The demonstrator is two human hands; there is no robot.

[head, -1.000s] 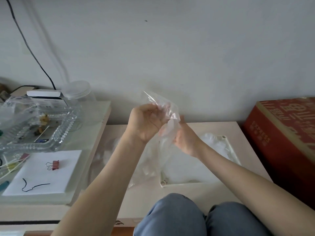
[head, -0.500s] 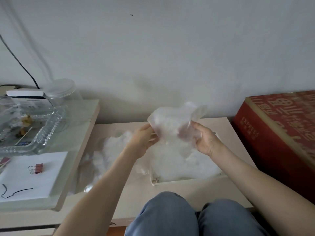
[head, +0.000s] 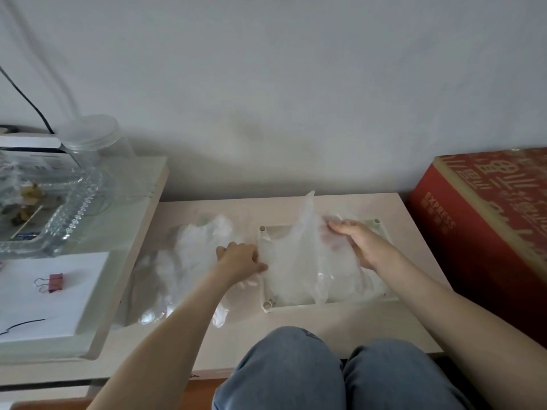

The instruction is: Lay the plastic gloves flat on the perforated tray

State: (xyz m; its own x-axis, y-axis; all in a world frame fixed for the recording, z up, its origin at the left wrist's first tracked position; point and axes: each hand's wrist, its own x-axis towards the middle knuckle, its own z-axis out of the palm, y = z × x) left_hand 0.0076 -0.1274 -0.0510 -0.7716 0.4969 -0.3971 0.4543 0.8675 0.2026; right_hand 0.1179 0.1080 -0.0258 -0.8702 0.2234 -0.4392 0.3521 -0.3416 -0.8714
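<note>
Plastic glove (head: 296, 261) spread over perforated tray (head: 340, 304) on bench (head: 325, 324); left edge gripped by curled left hand (head: 241, 260), right side pinched by right hand (head: 359, 244)

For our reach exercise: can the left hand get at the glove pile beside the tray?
Probably yes: the left hand sits right beside the glove pile with nothing between them, though it is gripping a glove now.

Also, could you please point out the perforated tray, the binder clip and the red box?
perforated tray (head: 267, 305): head view, near-left corner of its rim.
binder clip (head: 56, 282): head view, its pink body.
red box (head: 485, 232): head view, its printed side.
</note>
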